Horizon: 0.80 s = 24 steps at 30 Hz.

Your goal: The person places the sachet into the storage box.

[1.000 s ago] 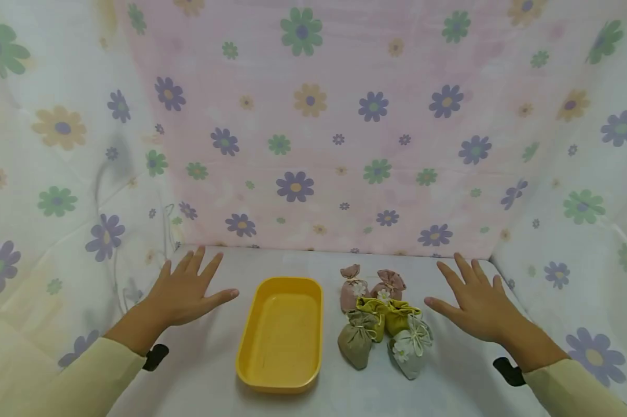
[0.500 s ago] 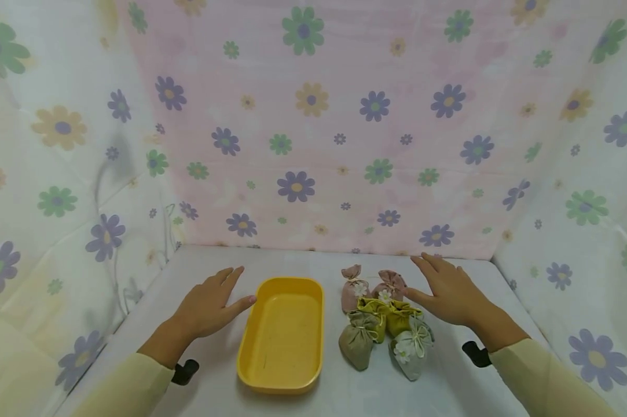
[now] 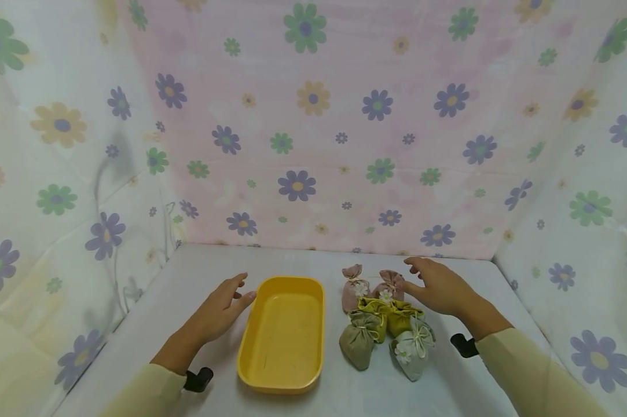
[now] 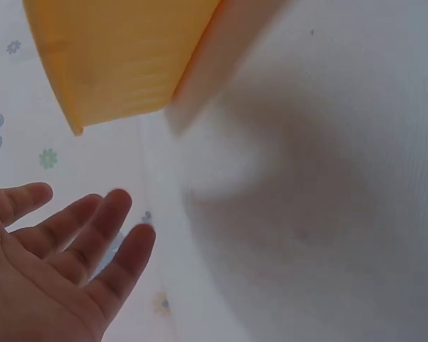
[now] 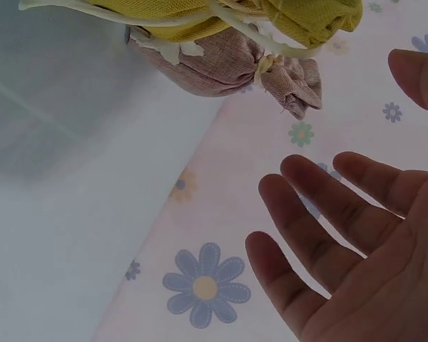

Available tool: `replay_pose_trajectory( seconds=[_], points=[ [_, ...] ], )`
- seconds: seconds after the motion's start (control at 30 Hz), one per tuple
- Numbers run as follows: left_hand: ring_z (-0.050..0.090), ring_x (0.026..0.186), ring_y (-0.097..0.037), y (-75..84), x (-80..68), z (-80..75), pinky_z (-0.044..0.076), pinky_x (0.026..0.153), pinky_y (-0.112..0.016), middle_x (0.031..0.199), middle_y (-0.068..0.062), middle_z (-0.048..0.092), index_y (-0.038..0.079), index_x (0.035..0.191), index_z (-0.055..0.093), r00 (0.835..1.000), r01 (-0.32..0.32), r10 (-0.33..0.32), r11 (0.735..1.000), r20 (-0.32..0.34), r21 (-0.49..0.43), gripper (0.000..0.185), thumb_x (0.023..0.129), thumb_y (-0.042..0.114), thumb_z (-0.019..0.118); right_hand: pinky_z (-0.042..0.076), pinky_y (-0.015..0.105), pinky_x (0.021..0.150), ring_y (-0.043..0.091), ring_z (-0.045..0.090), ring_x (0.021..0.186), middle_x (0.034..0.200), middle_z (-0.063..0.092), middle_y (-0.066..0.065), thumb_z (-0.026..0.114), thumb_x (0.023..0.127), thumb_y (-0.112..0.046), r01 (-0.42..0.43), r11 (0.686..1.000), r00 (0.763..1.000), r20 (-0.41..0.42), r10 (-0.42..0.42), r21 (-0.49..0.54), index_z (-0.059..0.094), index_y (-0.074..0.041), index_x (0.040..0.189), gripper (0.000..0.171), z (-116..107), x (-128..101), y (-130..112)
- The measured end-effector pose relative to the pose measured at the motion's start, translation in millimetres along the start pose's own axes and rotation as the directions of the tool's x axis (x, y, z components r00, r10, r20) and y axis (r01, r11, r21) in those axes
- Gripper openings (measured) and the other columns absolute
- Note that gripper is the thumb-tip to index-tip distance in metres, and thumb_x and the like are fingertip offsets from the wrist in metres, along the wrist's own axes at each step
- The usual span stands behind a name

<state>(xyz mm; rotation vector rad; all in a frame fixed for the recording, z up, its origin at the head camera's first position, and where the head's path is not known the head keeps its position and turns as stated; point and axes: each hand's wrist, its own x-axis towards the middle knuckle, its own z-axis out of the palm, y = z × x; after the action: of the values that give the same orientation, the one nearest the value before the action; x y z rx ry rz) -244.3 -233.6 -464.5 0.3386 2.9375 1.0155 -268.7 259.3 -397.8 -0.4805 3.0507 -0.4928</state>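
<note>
My left hand (image 3: 222,307) hovers at the left rim of a yellow rectangular tray (image 3: 244,353), fingers relaxed and holding nothing. To the right of the tray lies a cluster of small drawstring pouches. Two are pink, the left pink pouch (image 3: 352,295) and the right pink pouch (image 3: 386,282); in the middle are mustard pouches (image 3: 400,319). In front are a taupe pouch (image 3: 356,347) and a pale grey-green pouch (image 3: 412,362) with a white flower. My right hand (image 3: 443,289) is beside the right pink pouch, its thumb tip overlapping it in the head view, fingers loosely bent around nothing.
A white table (image 3: 209,399) carries the tray and pouches. Flower-printed cloth (image 3: 323,139) hangs behind it and on both sides. A black wrist strap piece (image 3: 198,379) shows below the left wrist, and another strap piece (image 3: 464,346) below the right.
Both hands have moved inward, the left toward the tray and the right toward the pouches. Their spread fingers have relaxed and drawn closer together. Tray and pouches stay in place.
</note>
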Motion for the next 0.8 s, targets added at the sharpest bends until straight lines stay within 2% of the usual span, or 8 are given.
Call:
replay_pose_trajectory(
  seconds=[0.17,0.3,0.4,0.6,0.8],
  points=[
    [0.059,0.125,-0.03,-3.3,1.8,12.0,0.06,0.097,-0.048,0.152,-0.016,0.051,0.016,0.16,0.032,0.998,0.06,-0.06,0.986,0.0,-0.154,0.071,0.105,0.054,0.053,0.062,0.047,0.083,0.026,0.069,0.1,0.113,0.071,0.009,0.067,0.1,-0.04,-0.011,0.997,1.0,0.021,0.01,0.072,0.058,-0.005,0.14,0.054,3.7,6.3,0.1],
    [0.06,0.124,-0.03,-6.3,1.1,19.4,0.064,0.086,-0.038,0.15,-0.014,0.052,0.018,0.158,0.035,0.993,0.118,-0.118,0.94,0.022,-0.32,0.069,0.101,0.043,0.065,0.062,0.04,0.076,0.017,0.068,0.089,0.101,0.072,0.003,0.069,0.099,-0.033,-0.003,0.997,1.0,0.021,0.002,0.083,0.064,-0.005,0.132,0.043,8.6,9.9,1.6],
    [0.061,0.125,-0.031,-9.1,-0.3,23.5,0.065,0.086,-0.037,0.148,-0.013,0.054,0.016,0.156,0.039,0.99,0.137,-0.137,0.904,0.029,-0.405,0.069,0.098,0.034,0.071,0.062,0.037,0.073,0.014,0.065,0.083,0.094,0.071,0.0,0.07,0.099,-0.029,-0.008,0.996,1.0,0.015,0.006,0.086,0.067,-0.006,0.127,0.036,11.7,11.4,3.3],
    [0.063,0.123,-0.03,-11.0,-3.9,27.6,0.064,0.088,-0.04,0.144,-0.014,0.057,0.014,0.15,0.048,0.987,0.158,-0.156,0.851,0.046,-0.501,0.06,0.096,0.024,0.072,0.06,0.032,0.069,0.014,0.062,0.077,0.087,0.07,-0.001,0.071,0.098,-0.023,-0.054,0.994,0.999,0.015,0.052,0.091,0.07,-0.005,0.123,0.03,16.0,15.2,3.4],
    [0.067,0.118,-0.03,-15.3,-6.5,33.8,0.064,0.087,-0.04,0.142,-0.016,0.06,0.011,0.144,0.056,0.987,0.156,-0.14,0.778,0.073,-0.609,0.048,0.098,0.017,0.068,0.059,0.033,0.068,0.014,0.062,0.075,0.085,0.07,0.0,0.072,0.097,-0.022,-0.073,0.993,0.997,0.006,0.073,0.088,0.075,-0.006,0.112,0.022,16.8,16.9,-0.3]
  ],
)
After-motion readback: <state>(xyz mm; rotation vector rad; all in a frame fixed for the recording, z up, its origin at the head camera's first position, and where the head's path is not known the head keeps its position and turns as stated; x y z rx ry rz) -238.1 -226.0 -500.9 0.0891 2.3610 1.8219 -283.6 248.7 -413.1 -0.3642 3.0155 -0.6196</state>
